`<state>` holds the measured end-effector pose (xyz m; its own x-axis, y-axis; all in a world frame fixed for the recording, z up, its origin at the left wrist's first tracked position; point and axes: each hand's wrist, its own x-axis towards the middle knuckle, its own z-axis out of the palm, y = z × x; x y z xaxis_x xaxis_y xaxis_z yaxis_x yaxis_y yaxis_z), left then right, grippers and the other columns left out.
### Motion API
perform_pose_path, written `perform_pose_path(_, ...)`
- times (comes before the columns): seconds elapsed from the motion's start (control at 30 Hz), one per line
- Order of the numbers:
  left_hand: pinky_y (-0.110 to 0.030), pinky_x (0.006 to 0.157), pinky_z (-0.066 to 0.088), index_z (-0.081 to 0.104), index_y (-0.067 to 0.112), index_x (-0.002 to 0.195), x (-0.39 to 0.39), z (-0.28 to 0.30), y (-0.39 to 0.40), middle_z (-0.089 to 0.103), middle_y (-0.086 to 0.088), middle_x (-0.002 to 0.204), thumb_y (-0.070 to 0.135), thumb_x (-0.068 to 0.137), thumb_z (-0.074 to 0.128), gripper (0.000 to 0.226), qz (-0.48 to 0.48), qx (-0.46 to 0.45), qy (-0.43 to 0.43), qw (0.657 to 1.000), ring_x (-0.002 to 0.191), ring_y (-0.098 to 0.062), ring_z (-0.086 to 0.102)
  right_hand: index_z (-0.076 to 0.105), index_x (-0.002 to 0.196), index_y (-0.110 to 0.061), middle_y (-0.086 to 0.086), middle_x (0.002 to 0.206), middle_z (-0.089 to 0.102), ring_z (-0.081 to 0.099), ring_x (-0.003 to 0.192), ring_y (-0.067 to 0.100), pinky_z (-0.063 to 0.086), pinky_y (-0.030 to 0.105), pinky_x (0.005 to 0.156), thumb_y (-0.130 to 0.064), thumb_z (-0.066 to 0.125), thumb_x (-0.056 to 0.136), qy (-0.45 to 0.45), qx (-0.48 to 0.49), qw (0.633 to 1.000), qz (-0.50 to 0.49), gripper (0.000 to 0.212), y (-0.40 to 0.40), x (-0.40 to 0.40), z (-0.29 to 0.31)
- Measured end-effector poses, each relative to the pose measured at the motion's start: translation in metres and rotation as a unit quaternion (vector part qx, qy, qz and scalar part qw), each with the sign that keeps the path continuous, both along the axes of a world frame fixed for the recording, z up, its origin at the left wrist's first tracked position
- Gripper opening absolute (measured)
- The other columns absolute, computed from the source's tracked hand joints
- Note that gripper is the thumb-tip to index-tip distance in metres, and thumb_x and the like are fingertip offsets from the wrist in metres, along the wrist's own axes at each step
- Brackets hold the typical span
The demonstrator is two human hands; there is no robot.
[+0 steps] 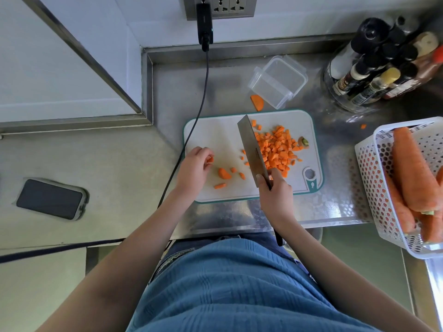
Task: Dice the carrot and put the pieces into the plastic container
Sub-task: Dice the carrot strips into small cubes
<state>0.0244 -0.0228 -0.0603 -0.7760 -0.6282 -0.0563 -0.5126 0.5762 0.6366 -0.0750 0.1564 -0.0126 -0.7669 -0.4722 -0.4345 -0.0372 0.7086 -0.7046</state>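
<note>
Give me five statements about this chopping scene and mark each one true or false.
1. The right hand grips the cleaver. True.
2. The plastic container holds diced carrot. False: it holds none; the dice pile lies on the cutting board.
3. The left hand pinches a carrot piece. True.
4. The basket holds potatoes. False: it holds whole carrots.
5. A phone lies left of the board. True.

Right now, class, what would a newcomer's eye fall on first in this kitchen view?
The heap of diced carrot on the right half of the white cutting board. Next, the cleaver beside it, gripped by the right hand. The plastic container beyond the board is empty.
</note>
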Motion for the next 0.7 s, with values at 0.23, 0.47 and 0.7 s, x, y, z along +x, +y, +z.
perform_pose_path(0.23, -0.033, 0.073, 0.053, 0.065, 0.011, 0.109, 0.023, 0.010, 0.028, 0.064, -0.003, 0.099, 0.014, 0.080, 0.055, 0.030, -0.036, -0.049, 0.016, 0.998, 0.095, -0.022, 0.060, 0.050, 0.099, -0.016, 0.002, 0.063, 0.055, 0.043, 0.046, 0.014, 0.029, 0.016, 0.036, -0.024, 0.044, 0.101, 0.004, -0.005, 1.000, -0.005, 0.011, 0.001, 0.000, 0.000)
perform_pose_path(0.47, -0.040, 0.092, 0.048, 0.062, 0.004, 0.113, 0.007, 0.000, 0.044, 0.061, -0.012, 0.110, 0.014, 0.076, 0.075, 0.041, -0.031, 0.018, -0.026, 0.999, 0.106, -0.030, 0.056, 0.049, 0.102, -0.015, 0.004, 0.064, 0.058, 0.045, 0.046, 0.015, 0.031, 0.019, 0.038, -0.025, 0.045, 0.100, 0.011, -0.006, 1.000, 0.004, 0.010, 0.003, 0.002, -0.001)
perform_pose_path(0.7, -0.038, 0.080, 0.050, 0.063, 0.004, 0.099, -0.006, -0.001, 0.048, 0.061, -0.009, 0.097, 0.010, 0.070, 0.077, 0.032, 0.010, 0.035, -0.003, 0.999, 0.091, -0.028, 0.058, 0.048, 0.098, -0.016, -0.002, 0.058, 0.053, 0.041, 0.044, 0.013, 0.028, 0.023, 0.041, -0.025, 0.045, 0.100, 0.013, 0.000, 1.000, 0.013, 0.010, 0.005, 0.006, -0.002)
